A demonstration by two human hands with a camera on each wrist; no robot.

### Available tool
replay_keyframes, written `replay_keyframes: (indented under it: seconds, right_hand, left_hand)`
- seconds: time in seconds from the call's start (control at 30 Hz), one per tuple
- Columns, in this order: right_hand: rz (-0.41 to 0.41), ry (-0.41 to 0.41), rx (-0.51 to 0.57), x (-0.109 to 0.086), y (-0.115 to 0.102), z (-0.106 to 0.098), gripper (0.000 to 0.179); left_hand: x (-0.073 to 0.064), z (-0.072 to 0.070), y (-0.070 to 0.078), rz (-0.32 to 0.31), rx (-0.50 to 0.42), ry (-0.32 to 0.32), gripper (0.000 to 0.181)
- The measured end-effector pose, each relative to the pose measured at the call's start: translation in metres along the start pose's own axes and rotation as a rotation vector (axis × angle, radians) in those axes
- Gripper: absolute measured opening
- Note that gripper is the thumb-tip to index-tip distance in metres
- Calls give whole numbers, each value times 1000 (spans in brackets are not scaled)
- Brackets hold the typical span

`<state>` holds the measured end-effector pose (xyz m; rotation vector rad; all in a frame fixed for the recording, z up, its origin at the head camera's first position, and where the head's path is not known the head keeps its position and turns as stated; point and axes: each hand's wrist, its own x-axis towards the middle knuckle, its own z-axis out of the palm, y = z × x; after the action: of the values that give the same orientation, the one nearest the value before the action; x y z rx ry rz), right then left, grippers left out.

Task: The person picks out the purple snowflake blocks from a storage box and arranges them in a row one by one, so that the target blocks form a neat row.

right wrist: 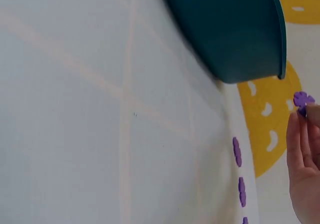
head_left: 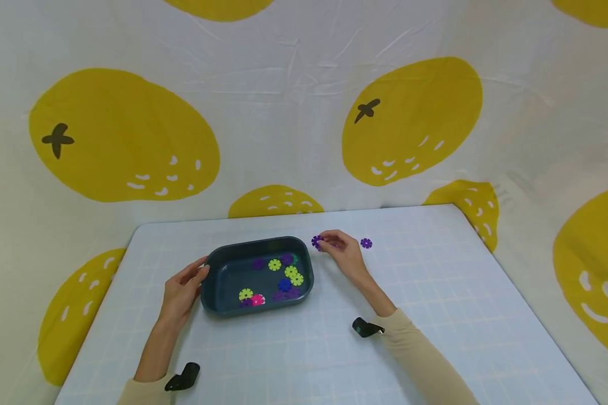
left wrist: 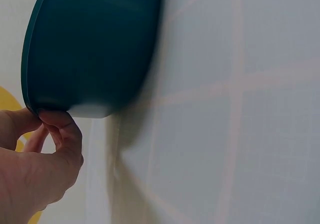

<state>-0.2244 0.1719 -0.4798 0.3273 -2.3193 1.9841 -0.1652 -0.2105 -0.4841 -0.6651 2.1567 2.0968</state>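
My left hand [head_left: 178, 295] pinches the left end of a dark teal tray [head_left: 223, 308] by its rim, thumb on top. In the left wrist view, the fingers of that hand [left wrist: 50, 159] meet the tray's edge [left wrist: 90, 49]. Just beyond the tray's right end, my right hand [head_left: 347, 256] pinches a purple notched flower disc [head_left: 316, 241] between thumb and fingertips. The right wrist view shows this disc [right wrist: 301, 98] raised above the table; whether a second disc is behind it, I cannot tell. Inside the tray lie several flower discs, including a yellow one [head_left: 275, 264] and a pink one [head_left: 258, 300].
Another purple disc [head_left: 366, 243] lies on the table right of my right hand. In the right wrist view, purple discs [right wrist: 237, 152] lie in a row on the tabletop. A pale checked cloth [head_left: 304, 360] covers the table, and a lemon-print curtain [head_left: 284, 124] hangs behind it.
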Motion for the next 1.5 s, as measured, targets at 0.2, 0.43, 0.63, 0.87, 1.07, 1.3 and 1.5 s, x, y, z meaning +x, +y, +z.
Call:
replay_keyframes:
  seconds: [0.2, 0.43, 0.63, 0.87, 1.07, 1.3, 1.5]
  right_hand:
    - [42, 45, -10, -5, -7, -18, 26]
    - [66, 142, 41, -1, 17, -39, 28]
    - [75, 285, 136, 2, 44, -55, 31]
    - [109, 377, 102, -1, 52, -73, 32]
    - [140, 430, 67, -3, 55, -89, 32]
    - [194, 468, -4, -6, 58, -104, 31]
    - [278, 492, -69, -7, 61, -115, 30]
  left_hand:
    - [0, 0, 0, 13, -22, -1, 60]
    - [0, 0, 0, 10, -9, 3, 60]
    - [0, -1, 1, 15, -8, -11, 61]
    - [1, 1, 2, 9, -12, -7, 60]
    - [2, 1, 2, 2, 3, -6, 59]
    - [1, 0, 0, 10, -2, -15, 60]
    - [2, -1, -2, 15, -8, -15, 60]
